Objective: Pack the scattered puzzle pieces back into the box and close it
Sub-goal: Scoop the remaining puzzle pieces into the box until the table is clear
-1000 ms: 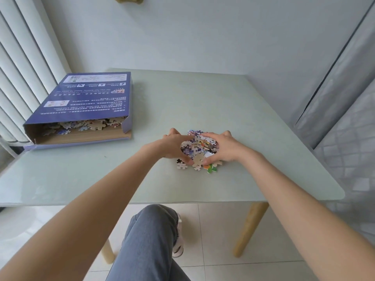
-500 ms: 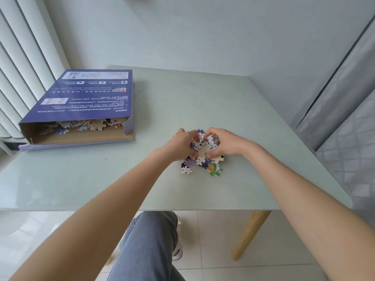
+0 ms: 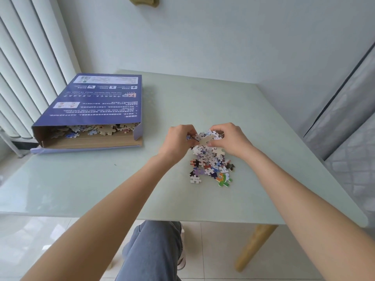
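Note:
A flat blue puzzle box (image 3: pixel 97 104) lies at the table's far left, its near end open, with several pieces (image 3: pixel 101 129) inside. My left hand (image 3: pixel 178 141) and my right hand (image 3: pixel 231 139) grip a bunch of puzzle pieces (image 3: pixel 205 137) between them, raised just above the table. Below the hands a loose pile of pieces (image 3: pixel 211 167) stays on the table, with a green and orange piece (image 3: pixel 223 179) at its near edge.
The pale green table (image 3: pixel 101 189) has its near edge above my knee (image 3: pixel 154 250). A wooden leg (image 3: pixel 251 246) stands under the right corner. Vertical blinds (image 3: pixel 24 67) hang at the left, a wall behind, a grey curtain (image 3: pixel 345 118) at the right.
Both hands closed from cupping the pile on the table to gripping a bunch of pieces and lifting it. More loose pieces now show beneath them.

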Action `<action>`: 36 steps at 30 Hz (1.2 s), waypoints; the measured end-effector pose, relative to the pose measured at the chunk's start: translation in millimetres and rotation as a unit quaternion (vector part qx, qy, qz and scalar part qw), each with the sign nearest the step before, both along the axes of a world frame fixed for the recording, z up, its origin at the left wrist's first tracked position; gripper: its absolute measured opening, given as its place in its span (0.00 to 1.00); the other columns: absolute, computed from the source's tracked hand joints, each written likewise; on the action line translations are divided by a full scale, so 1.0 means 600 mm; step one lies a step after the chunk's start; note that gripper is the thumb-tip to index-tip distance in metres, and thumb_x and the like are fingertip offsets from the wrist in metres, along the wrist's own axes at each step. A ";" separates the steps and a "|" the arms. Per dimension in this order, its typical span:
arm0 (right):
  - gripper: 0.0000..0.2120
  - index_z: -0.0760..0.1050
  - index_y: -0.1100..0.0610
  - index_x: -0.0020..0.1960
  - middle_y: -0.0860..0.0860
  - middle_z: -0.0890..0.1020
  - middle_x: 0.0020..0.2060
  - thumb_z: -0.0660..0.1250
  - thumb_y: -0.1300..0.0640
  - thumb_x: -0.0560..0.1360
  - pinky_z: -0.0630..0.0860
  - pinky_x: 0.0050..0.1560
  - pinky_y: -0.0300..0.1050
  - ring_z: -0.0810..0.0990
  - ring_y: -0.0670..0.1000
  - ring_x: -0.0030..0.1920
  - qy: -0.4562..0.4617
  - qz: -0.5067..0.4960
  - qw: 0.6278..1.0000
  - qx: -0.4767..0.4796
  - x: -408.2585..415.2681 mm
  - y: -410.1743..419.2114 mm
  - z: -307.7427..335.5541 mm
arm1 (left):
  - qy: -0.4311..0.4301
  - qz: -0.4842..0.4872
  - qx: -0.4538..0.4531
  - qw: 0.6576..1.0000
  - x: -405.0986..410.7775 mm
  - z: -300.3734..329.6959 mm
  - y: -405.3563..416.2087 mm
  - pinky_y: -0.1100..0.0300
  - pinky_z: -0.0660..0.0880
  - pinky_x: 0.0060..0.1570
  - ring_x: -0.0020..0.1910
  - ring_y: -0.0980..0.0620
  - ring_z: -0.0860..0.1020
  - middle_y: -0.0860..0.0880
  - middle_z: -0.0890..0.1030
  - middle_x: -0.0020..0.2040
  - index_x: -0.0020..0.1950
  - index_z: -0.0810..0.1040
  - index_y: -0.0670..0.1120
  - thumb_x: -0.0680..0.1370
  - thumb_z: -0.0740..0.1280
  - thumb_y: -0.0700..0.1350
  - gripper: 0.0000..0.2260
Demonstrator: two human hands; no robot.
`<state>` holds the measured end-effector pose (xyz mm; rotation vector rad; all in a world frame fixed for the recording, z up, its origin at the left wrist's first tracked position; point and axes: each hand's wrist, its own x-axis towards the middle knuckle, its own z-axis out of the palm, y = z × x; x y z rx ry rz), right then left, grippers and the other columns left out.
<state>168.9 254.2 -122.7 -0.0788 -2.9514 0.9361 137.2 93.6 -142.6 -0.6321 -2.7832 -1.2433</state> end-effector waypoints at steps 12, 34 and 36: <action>0.11 0.80 0.57 0.51 0.50 0.79 0.36 0.74 0.62 0.68 0.65 0.32 0.35 0.72 0.51 0.40 0.056 0.133 0.989 -0.032 -0.081 -0.222 0.054 | 0.057 0.136 -0.003 0.989 -0.018 0.053 -0.227 0.64 0.62 0.35 0.40 0.51 0.72 0.50 0.78 0.40 0.48 0.80 0.44 0.73 0.71 0.41 0.06; 0.12 0.74 0.60 0.54 0.57 0.80 0.51 0.57 0.53 0.80 0.74 0.48 0.49 0.78 0.59 0.55 0.094 0.204 0.946 0.235 -0.106 -0.352 -0.054 | 0.090 0.206 -0.093 0.970 -0.047 -0.067 -0.412 0.50 0.69 0.62 0.62 0.44 0.73 0.46 0.75 0.63 0.60 0.79 0.46 0.78 0.64 0.43 0.12; 0.18 0.73 0.60 0.55 0.60 0.79 0.54 0.52 0.47 0.81 0.74 0.53 0.53 0.77 0.61 0.57 0.033 0.224 0.951 0.209 -0.096 -0.363 -0.061 | 0.098 0.155 -0.124 0.975 -0.039 -0.069 -0.413 0.50 0.67 0.65 0.66 0.45 0.71 0.48 0.73 0.67 0.63 0.76 0.46 0.80 0.61 0.47 0.14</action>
